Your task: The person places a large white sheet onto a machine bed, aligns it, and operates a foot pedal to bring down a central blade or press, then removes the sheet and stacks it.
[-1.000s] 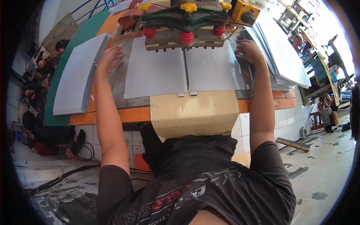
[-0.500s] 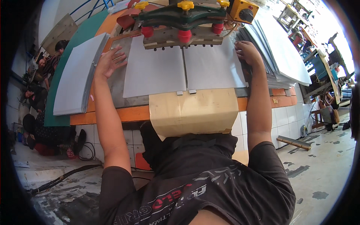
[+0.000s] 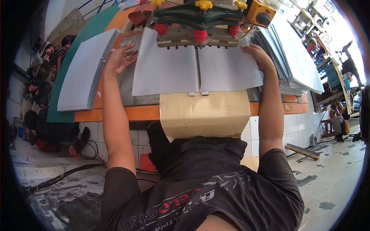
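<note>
Left hand (image 3: 122,58) lies open, fingers spread, beside the smooth grey sheets (image 3: 196,71); right hand (image 3: 259,56) presses flat on their far edge.

The person wore a dark T-shirt (image 3: 200,192) with short sleeves. It had red and grey letters printed across it. Both arms were bare below the sleeves. The left hand (image 3: 121,57) and right hand (image 3: 260,56) wore no gloves.
</note>
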A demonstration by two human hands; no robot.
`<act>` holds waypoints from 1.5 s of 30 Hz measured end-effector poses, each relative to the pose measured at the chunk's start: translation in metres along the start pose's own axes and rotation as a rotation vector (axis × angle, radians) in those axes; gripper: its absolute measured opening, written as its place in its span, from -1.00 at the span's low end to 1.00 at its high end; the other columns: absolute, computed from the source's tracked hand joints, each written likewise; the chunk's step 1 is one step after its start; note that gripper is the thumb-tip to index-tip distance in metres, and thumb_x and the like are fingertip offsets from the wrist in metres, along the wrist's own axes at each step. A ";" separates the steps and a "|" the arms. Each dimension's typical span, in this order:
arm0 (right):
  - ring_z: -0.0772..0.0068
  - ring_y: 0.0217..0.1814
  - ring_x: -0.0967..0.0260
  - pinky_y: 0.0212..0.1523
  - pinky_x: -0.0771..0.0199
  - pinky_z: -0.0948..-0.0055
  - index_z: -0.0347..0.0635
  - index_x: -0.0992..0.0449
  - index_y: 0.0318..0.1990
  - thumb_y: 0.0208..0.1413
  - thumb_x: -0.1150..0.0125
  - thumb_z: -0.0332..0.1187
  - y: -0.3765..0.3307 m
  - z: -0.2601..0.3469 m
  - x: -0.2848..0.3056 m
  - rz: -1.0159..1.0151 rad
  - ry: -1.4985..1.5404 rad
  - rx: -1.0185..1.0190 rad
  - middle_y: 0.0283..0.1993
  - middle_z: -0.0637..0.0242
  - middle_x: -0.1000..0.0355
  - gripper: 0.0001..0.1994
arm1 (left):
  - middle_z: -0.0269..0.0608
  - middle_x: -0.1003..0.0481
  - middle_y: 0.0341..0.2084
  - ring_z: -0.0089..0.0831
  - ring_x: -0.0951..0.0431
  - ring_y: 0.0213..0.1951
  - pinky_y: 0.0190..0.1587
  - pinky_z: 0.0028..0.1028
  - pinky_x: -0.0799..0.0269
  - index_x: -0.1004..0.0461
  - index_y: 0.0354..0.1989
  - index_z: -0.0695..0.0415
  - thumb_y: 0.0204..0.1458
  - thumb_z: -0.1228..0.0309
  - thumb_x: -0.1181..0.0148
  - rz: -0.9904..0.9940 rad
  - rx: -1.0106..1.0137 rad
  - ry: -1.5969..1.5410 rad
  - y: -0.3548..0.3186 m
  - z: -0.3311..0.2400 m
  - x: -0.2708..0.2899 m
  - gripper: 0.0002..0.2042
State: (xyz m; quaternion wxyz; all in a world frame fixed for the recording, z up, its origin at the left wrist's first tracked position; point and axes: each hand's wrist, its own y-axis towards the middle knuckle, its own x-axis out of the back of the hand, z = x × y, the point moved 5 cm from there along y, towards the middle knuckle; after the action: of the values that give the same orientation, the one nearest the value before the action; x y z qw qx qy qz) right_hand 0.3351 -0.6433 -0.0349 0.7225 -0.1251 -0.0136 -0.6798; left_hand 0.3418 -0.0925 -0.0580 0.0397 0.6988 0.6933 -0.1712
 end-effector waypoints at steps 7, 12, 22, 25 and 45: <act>0.41 -0.20 -0.59 -0.17 -0.64 0.41 -0.44 -0.44 0.14 0.19 -0.32 -0.26 0.003 -0.002 -0.005 0.087 0.025 -0.001 -0.08 0.13 -0.58 -0.52 | -0.15 -0.53 -0.04 -0.32 -0.54 0.02 0.06 -0.35 -0.53 -0.51 0.08 0.21 0.25 0.17 -0.28 0.053 -0.048 0.112 0.011 0.008 -0.001 -0.61; 0.42 -0.17 -0.59 -0.12 -0.64 0.41 -0.36 -0.44 0.17 0.22 -0.29 -0.25 0.002 -0.004 -0.002 0.076 0.024 -0.019 -0.04 0.18 -0.57 -0.54 | -0.13 -0.59 -0.09 -0.36 -0.57 -0.04 0.04 -0.38 -0.49 -0.53 0.10 0.24 0.26 0.02 -0.23 0.034 0.001 0.232 0.003 0.013 -0.024 -0.50; 0.33 -0.13 -0.61 -0.17 -0.69 0.33 -0.40 -0.40 0.20 0.21 -0.30 -0.25 0.003 -0.007 -0.003 0.044 -0.024 -0.049 -0.01 0.08 -0.56 -0.50 | -0.22 -0.60 -0.22 -0.49 -0.60 -0.24 -0.17 -0.49 -0.48 -0.58 0.02 0.30 0.21 0.09 -0.31 -0.112 -0.271 0.775 -0.002 0.009 -0.036 -0.54; 0.30 -0.13 -0.62 -0.16 -0.68 0.33 -0.41 -0.39 0.20 0.21 -0.31 -0.24 0.002 -0.007 -0.003 0.022 -0.038 -0.051 -0.01 0.06 -0.55 -0.48 | -0.30 -0.58 -0.27 -0.54 -0.59 -0.30 -0.24 -0.53 -0.49 -0.55 0.05 0.27 0.21 0.15 -0.32 -0.140 -0.284 0.616 -0.001 0.008 -0.038 -0.58; 0.44 -0.19 -0.60 -0.19 -0.64 0.45 -0.37 -0.43 0.19 0.20 -0.33 -0.26 0.004 -0.012 0.002 -0.049 -0.072 -0.059 -0.06 0.21 -0.59 -0.52 | 0.13 -0.53 0.09 -0.21 -0.46 0.19 0.24 -0.29 -0.30 -0.50 0.17 0.38 0.12 0.10 -0.37 -0.200 -0.221 0.475 -0.002 0.009 -0.046 -0.39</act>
State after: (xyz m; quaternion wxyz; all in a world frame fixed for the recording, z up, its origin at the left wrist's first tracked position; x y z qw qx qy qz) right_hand 0.3372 -0.6478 -0.0462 0.7006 -0.1702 -0.0225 -0.6926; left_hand 0.3395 -0.1392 -0.0521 -0.0653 0.6388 0.7633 0.0711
